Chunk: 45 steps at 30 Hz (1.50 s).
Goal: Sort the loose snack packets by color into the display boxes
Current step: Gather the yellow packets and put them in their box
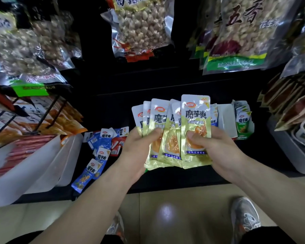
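Note:
Both hands hold a fanned stack of yellow snack packets (169,138) upright over the dark shelf. My left hand (136,148) grips the left part of the fan, thumb on the fronts. My right hand (213,147) pinches the frontmost yellow packet (195,120) at the right. Loose blue packets (102,148) and a few red packets (117,145) lie scattered on the shelf to the left. A white display box (225,117) behind my right hand holds blue packets at its left side. A green display box (243,124) with green packets stands to its right.
White plastic bins (42,166) with red sausage sticks sit at the left. Large bags of peanuts (141,27) hang above. A white tray (292,152) of dark packets is at the right. The dark shelf edge (174,185) runs below my hands, tiled floor and shoes beneath.

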Available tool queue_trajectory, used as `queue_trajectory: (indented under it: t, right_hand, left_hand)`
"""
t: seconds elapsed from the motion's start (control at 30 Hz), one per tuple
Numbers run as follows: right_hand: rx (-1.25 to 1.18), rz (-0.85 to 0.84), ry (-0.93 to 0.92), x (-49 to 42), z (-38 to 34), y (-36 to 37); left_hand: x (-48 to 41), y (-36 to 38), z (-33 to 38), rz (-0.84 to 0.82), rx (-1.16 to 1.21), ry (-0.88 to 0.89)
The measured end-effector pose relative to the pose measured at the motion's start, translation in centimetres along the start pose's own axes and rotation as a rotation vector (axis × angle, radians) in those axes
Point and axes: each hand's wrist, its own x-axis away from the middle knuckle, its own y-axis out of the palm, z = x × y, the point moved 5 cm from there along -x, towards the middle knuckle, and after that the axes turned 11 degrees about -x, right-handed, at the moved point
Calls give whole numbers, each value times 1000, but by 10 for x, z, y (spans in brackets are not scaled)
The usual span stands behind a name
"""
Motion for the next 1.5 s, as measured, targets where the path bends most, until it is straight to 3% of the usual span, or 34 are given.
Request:
queue_trajectory:
  t: [0.2,0.37,0.57,0.77,0.97,1.4,1.5]
  right_hand:
    - [64,-25,-46,3,-1,4]
    - [42,-23,-72,0,-6,1]
    - [40,-9,-88,-5,-7,-1]
    - [-147,29,-18,-7,6,3]
    - [-281,28,1,-9,13,23]
    - [-156,-32,34,-15,16,23]
    - [-126,-51,12,-10,28,34]
  left_hand:
    - [3,5,0,-17,-34,80]
    - [2,5,2,-22,163,22]
    - [1,5,0,-85,100,63]
    - [5,19,-1,-124,167,56]
    - [13,32,-2,-141,-14,141]
    - [5,18,-8,-80,170,-50]
    - [8,29,-9,-89,149,-18]
